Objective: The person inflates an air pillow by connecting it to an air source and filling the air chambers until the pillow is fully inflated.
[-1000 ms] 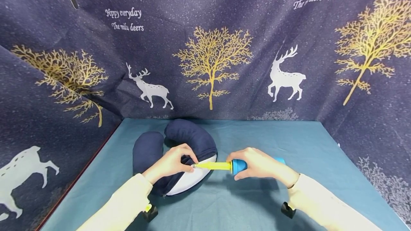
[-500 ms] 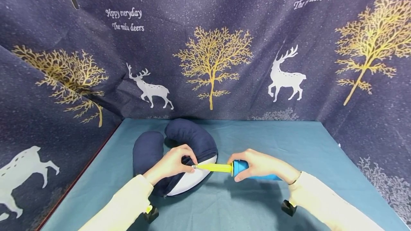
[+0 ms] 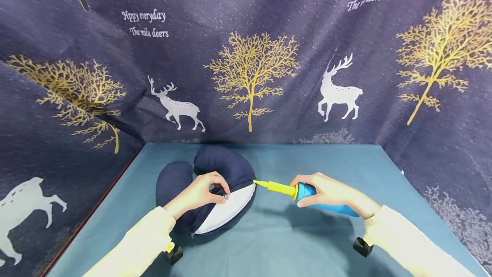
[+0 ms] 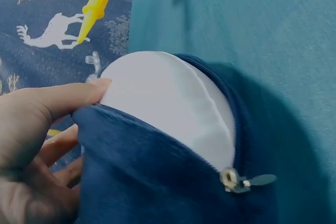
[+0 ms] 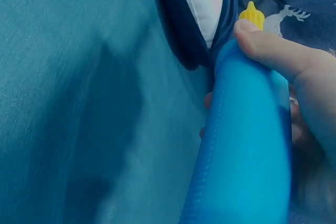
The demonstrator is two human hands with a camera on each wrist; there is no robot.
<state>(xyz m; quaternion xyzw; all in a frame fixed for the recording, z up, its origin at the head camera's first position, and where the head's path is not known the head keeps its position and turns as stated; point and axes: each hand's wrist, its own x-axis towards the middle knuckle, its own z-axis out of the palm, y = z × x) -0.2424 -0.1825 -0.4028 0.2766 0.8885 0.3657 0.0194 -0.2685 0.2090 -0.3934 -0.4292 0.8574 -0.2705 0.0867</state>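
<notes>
Head view: observed a U-shaped navy neck pillow (image 3: 174, 187) lying on the left part of a teal-covered bench (image 3: 284, 247), with both ends toward a deer-patterned backdrop (image 3: 269, 7). Noted a white inner section (image 3: 230, 209) exposed along the near right curve. Found the left grip (image 3: 201, 191) above the pillow, nearly closed, with thumb and finger pinching a small clear piece (image 3: 226, 196) at the white section. Found the right grip (image 3: 326, 189) curled round a blue pump (image 3: 334, 209), held above the bench, right of the pillow, with the yellow nozzle (image 3: 278, 187) pointing leftward. Recorded the nozzle tip as apart from the clear piece.

Left wrist view: confirmed the clear piece projecting just past the thumb tip, with the nozzle tip near but not touching. Identified a metal zip slider (image 4: 229, 179) at the near end of the gap in the navy cover (image 4: 142, 166).

Right wrist view: saw the pump firmly held, with thumb near the nozzle end and fingertips on the opposite side.
</notes>
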